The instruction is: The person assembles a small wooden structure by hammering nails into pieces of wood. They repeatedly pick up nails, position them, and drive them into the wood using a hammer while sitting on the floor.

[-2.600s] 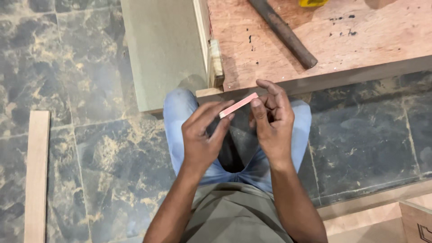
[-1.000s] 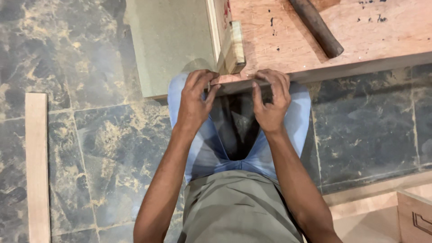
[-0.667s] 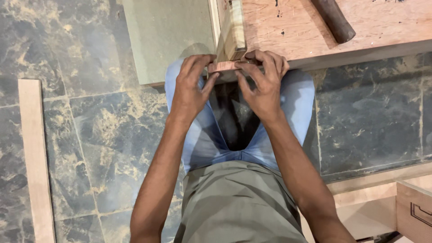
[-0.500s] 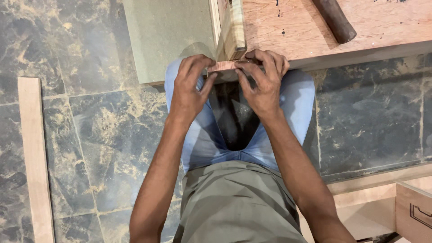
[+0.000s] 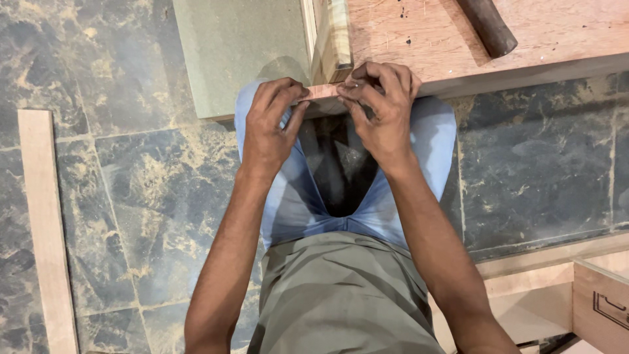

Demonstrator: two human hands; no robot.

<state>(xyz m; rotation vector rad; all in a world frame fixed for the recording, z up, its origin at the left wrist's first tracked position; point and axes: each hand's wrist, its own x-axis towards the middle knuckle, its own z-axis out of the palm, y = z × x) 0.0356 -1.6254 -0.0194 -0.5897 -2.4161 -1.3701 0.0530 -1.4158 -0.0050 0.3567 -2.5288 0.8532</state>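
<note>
Two hands (image 5: 327, 118) pinching pink strip (image 5: 324, 91), plywood edge (image 5: 511, 72)

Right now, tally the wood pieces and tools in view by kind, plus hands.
Small pinkish wood strip, pinched between left hand and right hand: 1
Plywood board: 1
Green-grey panel: 1
Long wood slat on floor: 1
Upright wood block on the board: 1
Dark tool handle: 1
Drawer-like wooden box: 1
Hands: 2
Total: 9
</note>
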